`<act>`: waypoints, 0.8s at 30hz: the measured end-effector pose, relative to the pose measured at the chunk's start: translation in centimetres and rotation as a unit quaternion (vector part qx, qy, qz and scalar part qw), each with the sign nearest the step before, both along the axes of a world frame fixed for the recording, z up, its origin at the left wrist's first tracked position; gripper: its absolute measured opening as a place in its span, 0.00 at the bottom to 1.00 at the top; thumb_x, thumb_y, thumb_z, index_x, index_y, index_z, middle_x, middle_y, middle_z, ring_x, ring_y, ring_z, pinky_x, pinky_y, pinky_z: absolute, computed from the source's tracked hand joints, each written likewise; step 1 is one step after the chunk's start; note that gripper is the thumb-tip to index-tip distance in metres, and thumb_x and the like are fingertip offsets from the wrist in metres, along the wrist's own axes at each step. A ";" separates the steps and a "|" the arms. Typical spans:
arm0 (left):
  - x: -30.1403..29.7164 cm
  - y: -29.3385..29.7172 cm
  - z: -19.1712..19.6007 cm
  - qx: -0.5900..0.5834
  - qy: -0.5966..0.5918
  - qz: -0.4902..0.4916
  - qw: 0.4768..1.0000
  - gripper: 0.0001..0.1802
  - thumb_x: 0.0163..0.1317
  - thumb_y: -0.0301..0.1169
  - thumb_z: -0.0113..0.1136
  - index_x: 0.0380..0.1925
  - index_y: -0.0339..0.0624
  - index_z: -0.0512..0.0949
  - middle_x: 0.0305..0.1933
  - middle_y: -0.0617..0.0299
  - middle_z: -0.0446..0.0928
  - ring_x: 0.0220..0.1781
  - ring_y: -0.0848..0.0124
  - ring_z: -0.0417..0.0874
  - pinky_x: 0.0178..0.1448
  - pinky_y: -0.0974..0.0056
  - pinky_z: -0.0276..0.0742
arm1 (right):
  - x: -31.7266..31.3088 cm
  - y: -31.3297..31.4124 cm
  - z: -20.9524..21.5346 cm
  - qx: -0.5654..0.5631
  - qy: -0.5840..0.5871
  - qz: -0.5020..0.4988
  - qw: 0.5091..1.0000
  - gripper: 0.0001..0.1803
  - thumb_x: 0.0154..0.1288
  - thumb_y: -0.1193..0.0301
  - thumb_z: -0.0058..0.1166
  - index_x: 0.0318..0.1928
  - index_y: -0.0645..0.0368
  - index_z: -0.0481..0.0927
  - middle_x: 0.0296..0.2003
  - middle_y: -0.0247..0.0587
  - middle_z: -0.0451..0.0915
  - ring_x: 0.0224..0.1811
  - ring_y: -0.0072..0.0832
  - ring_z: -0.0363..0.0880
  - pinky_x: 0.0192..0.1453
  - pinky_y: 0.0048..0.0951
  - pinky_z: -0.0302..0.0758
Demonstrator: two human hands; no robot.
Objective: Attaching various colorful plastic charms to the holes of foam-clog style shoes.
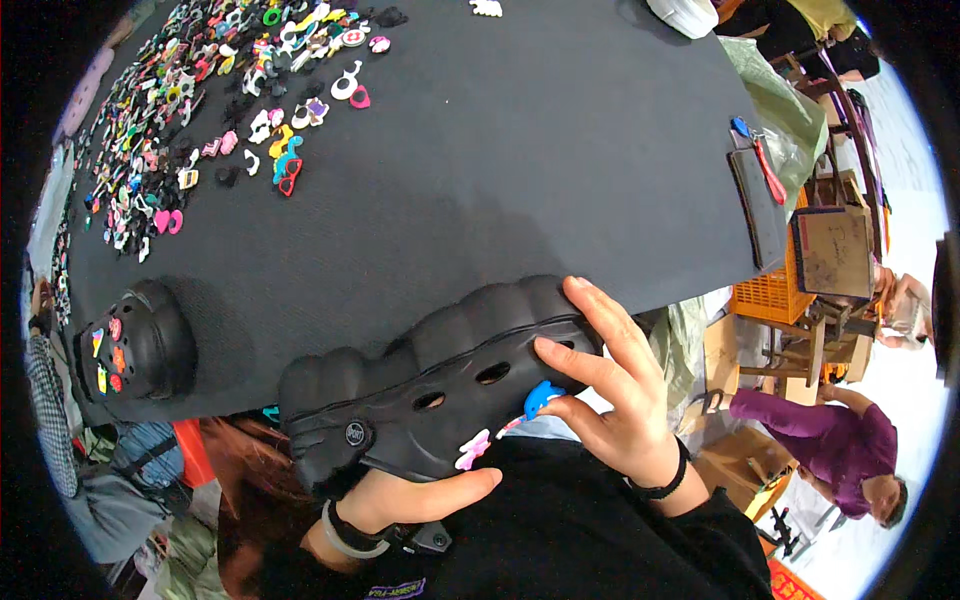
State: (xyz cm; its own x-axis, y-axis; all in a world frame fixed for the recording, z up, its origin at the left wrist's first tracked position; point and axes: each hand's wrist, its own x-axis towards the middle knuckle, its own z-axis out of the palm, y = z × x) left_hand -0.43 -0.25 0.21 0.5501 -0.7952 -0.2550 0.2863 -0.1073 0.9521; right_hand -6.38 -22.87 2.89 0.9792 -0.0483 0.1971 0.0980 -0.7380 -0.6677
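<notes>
A black thick-soled clog [395, 425] is held tilted on its side at the table's near edge, its sole facing away from me. My left hand [410, 497] grips it near the heel strap, thumb along the upper, other fingers hidden. My right hand [620, 400] holds the toe end, its fingers on the side and sole. The right thumb touches a blue shoe charm [542, 398] on the clog's upper. Beside that sits a pink and white charm [473, 449]. A second black clog [155, 345] stands at the left with several colourful charms on it.
A large pile of loose shoe charms [190, 90] covers the far left of the dark table [450, 200]. At its right edge lies a dark wallet-like case [757, 205] with a red strap. Beyond are an orange crate [770, 300], cardboard boxes [835, 250] and a person in purple [830, 440].
</notes>
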 end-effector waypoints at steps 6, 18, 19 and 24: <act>0.4 -0.6 0.9 0.003 0.002 0.007 1.000 0.26 0.52 0.30 0.69 0.53 0.39 0.76 0.53 0.56 0.77 0.53 0.63 0.77 0.59 0.60 0.70 | -0.4 0.2 1.8 -0.005 -0.013 -0.007 1.000 0.28 0.40 0.72 0.71 0.48 0.55 0.82 0.52 0.45 0.76 0.53 0.45 0.74 0.55 0.40 0.71; 0.1 -0.4 0.5 -0.003 -0.012 0.003 1.000 0.28 0.52 0.33 0.68 0.55 0.39 0.75 0.55 0.56 0.76 0.56 0.62 0.76 0.60 0.59 0.70 | -1.0 1.7 1.5 0.027 -0.032 -0.016 0.999 0.18 0.38 0.84 0.67 0.34 0.57 0.86 0.31 0.35 0.78 0.30 0.28 0.78 0.32 0.28 0.75; 0.3 -0.4 0.4 -0.005 -0.010 0.004 1.000 0.28 0.52 0.33 0.68 0.55 0.39 0.75 0.55 0.56 0.76 0.56 0.62 0.76 0.60 0.59 0.70 | -0.9 1.7 1.5 0.030 -0.035 -0.028 0.999 0.16 0.37 0.84 0.68 0.32 0.57 0.85 0.29 0.35 0.78 0.29 0.28 0.78 0.32 0.28 0.75; -0.2 0.0 -0.5 -0.008 -0.079 -0.017 0.997 0.27 0.53 0.33 0.67 0.55 0.40 0.75 0.56 0.56 0.76 0.56 0.61 0.77 0.60 0.60 0.71 | -0.7 1.3 1.4 0.055 -0.019 -0.017 0.998 0.14 0.38 0.82 0.69 0.30 0.58 0.83 0.27 0.35 0.79 0.29 0.31 0.79 0.31 0.29 0.76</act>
